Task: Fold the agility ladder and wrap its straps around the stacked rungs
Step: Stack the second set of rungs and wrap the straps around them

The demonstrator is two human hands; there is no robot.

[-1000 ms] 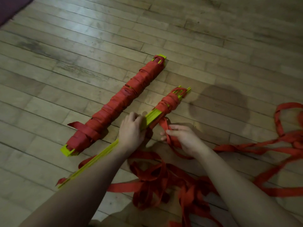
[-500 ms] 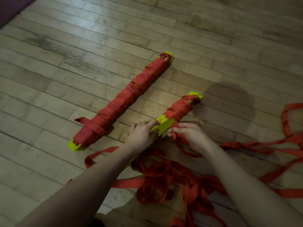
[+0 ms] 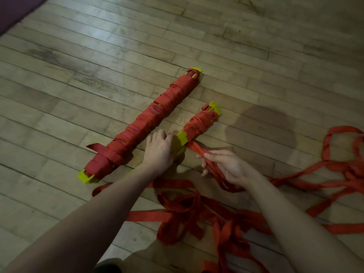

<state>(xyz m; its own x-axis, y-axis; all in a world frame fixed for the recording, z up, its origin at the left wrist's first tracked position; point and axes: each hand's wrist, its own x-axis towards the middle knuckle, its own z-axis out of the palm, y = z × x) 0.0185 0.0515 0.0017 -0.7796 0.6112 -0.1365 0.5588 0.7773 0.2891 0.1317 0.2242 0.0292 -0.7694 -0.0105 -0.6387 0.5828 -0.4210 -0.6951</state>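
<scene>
Two bundles of yellow rungs lie on the wooden floor. The wrapped bundle (image 3: 145,123) on the left is covered end to end in red strap. The second bundle (image 3: 199,123) has strap wound only round its far end. My left hand (image 3: 159,148) grips its bare yellow middle, fingers curled over the top. My right hand (image 3: 224,164) pinches the red strap (image 3: 194,146) that runs taut from the bundle's underside. The near half of this bundle is hidden under my left forearm.
Loose red strap (image 3: 189,211) lies tangled on the floor in front of me and trails away to the right edge (image 3: 338,170). A dark purple mat corner (image 3: 13,8) shows at the top left. Bare wooden floorboards stretch beyond the bundles.
My right hand has drawn the strap back towards me and to the right, pulling it taut. The second bundle's far end has shifted slightly. My left hand keeps its hold.
</scene>
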